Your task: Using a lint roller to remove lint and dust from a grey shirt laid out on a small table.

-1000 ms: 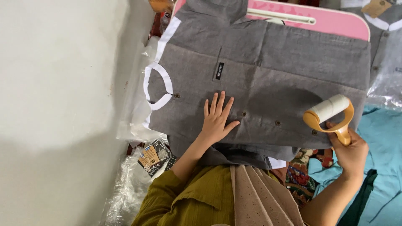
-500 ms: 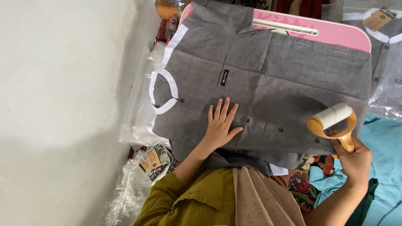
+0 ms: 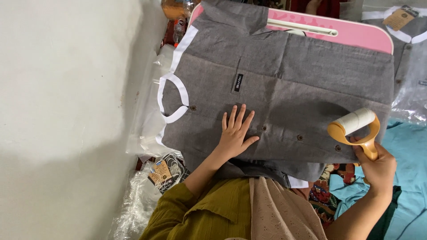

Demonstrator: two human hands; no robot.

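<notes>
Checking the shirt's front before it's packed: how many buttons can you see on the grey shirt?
4: one by the collar, one beside the left hand's fingertips, one mid-placket, one near the roller. The hand may hide another.

A pale plain wall (image 3: 66, 111) fills the left; a pink table (image 3: 356, 33) stands beyond, crumpled plastic wrap (image 3: 133, 204) below.

Grey shirt (image 3: 284, 89) with white collar (image 3: 171, 98), pink board (image 3: 356, 33), orange-handled white roller (image 3: 356, 129).
</notes>
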